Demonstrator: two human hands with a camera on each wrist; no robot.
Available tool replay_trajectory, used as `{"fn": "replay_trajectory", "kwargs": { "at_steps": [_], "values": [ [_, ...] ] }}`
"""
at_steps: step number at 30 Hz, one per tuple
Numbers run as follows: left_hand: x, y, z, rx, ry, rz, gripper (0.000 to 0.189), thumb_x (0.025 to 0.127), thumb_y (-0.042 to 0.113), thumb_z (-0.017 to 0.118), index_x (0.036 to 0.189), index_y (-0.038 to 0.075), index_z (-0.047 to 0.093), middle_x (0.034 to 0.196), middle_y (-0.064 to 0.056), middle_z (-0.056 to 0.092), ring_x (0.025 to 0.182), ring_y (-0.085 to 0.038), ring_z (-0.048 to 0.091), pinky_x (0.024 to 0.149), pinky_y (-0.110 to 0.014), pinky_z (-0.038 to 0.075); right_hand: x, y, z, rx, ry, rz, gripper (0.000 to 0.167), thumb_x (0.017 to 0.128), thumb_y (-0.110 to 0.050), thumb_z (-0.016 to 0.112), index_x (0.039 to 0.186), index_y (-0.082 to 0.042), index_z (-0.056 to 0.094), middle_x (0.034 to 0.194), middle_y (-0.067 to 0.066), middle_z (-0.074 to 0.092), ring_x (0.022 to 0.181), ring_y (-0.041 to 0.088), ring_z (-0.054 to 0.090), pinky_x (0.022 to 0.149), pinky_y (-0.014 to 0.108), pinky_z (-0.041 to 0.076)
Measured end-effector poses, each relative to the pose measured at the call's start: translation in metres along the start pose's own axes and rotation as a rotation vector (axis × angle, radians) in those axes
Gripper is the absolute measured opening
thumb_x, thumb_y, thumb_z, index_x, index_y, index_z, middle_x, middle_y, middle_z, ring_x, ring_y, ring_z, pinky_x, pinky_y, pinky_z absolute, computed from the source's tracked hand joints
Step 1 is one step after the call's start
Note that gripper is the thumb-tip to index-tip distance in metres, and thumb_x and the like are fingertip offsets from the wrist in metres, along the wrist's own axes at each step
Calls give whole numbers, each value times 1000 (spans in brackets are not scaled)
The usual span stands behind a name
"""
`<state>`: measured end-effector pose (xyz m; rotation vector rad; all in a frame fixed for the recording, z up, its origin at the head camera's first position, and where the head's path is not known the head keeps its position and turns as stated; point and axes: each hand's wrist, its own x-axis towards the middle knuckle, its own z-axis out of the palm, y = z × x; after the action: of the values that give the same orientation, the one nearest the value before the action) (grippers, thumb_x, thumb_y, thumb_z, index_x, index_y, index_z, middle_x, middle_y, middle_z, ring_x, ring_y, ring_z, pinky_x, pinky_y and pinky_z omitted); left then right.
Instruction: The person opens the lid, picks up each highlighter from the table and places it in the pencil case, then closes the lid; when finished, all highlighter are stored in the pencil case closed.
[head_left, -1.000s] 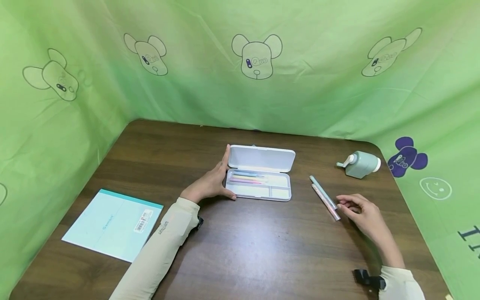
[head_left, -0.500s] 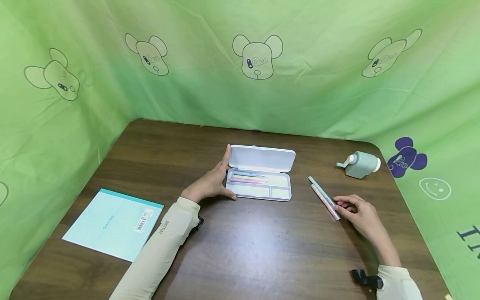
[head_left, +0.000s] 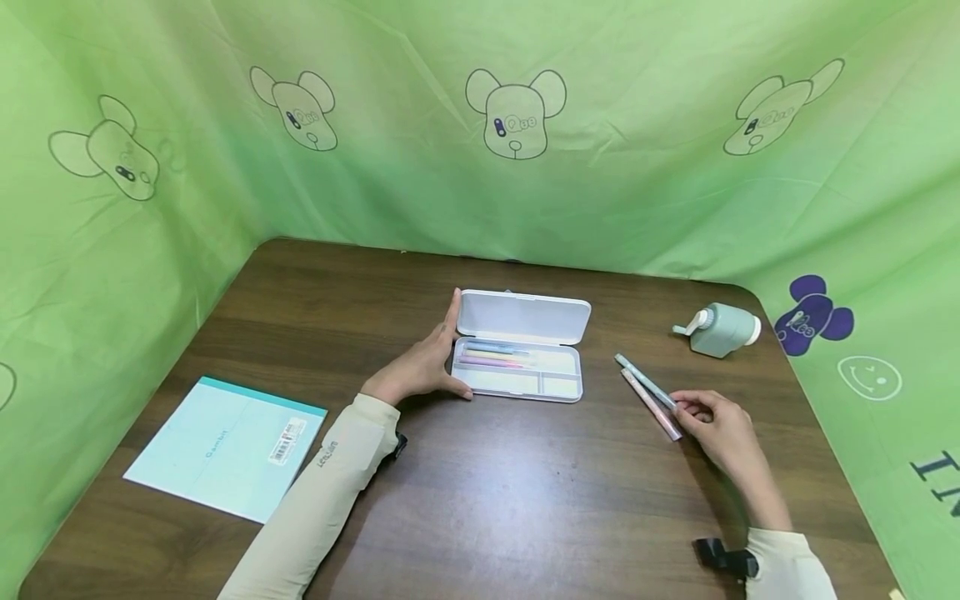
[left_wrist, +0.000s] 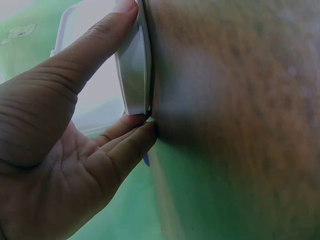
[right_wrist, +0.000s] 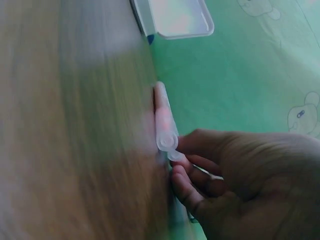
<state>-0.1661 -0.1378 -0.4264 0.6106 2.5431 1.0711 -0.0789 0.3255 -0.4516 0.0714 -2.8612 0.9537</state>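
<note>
At the left end of the open white pencil case (head_left: 523, 318), my left hand (head_left: 426, 365) grips it, thumb (left_wrist: 107, 32) along the front side and fingers behind. Several pastel pens (head_left: 491, 358) lie in its long back compartment. My right hand (head_left: 722, 429) pinches the near end of a light blue pen (head_left: 639, 375) between thumb and fingertips. Beside that pen lies a pink pen (head_left: 649, 404) on the table, its end (right_wrist: 166, 141) facing the camera in the right wrist view and partly covering the blue one.
A light blue notebook (head_left: 225, 450) with a barcode label lies at the left of the brown table (head_left: 510, 500). A grey-green bottle (head_left: 723, 330) with a white cap lies at the back right. Green printed cloth (head_left: 405, 183) hangs around the table's back and sides.
My right hand has closed in on the blue pen and taken its near end; the pen has turned slightly, its near end apart from the pink pen. The left hand has stayed on the case.
</note>
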Motion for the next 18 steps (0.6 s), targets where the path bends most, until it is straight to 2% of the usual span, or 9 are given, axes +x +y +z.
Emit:
{"fn": "replay_trajectory", "kwargs": {
  "at_steps": [6,12,15,18],
  "values": [
    [0,-1,0,4,4,-7,161,81,26,101,165,29,-36,179,-26,2,162,-46,20,125,-61,32,1,0,4,124,96,41,15,98,2,73,110,8,78,99,12,68,80,-11,54,68,5,47],
    [1,1,-1,11,-4,-14,161,81,26,100,164,30,-38,179,-27,3,161,-48,21,125,-62,32,10,-8,9,211,150,-29,14,96,9,73,109,9,77,95,-1,66,83,-14,56,74,3,49],
    [0,2,-2,6,-5,-20,161,81,26,100,164,31,-38,179,-27,3,161,-47,22,125,-60,33,18,-15,14,232,147,-69,14,96,10,73,109,9,78,96,0,66,85,-14,57,76,3,49],
    [0,2,-1,5,-6,-27,161,81,27,100,164,31,-38,179,-26,5,161,-45,23,125,-59,33,25,-22,20,255,127,-100,14,96,10,74,110,9,78,98,7,67,86,-12,57,76,3,49]
  ]
}}
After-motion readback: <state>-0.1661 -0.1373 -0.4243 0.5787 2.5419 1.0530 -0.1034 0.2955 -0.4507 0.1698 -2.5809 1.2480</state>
